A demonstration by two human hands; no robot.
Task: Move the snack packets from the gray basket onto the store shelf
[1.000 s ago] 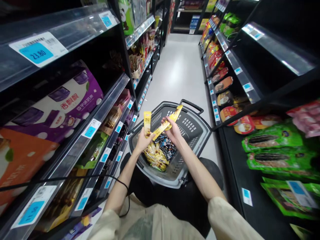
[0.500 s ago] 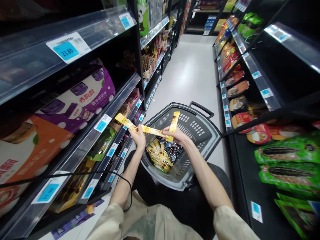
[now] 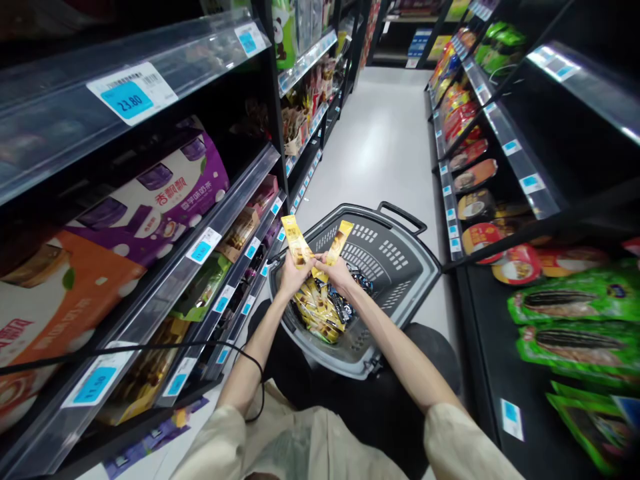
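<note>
My left hand (image 3: 291,276) and my right hand (image 3: 337,274) meet above a grey shopping basket (image 3: 400,257) that rests on my lap. The left hand is closed on a long yellow snack stick packet (image 3: 296,241) that stands upright. A second yellow packet (image 3: 338,243) is gripped by the right hand and leans to the right. Their lower ends touch between my hands. Inside the basket lies a pile of yellow and dark packets (image 3: 323,308).
Black shelves line both sides of the aisle. On the left stand purple and orange boxes (image 3: 150,200) behind blue price tags (image 3: 127,100). On the right lie green bags (image 3: 570,307) and red round tubs (image 3: 480,237). White floor (image 3: 380,147) runs ahead.
The packets were spread out sideways half a second ago. Both hands have come together over the basket and the packets now stand upright.
</note>
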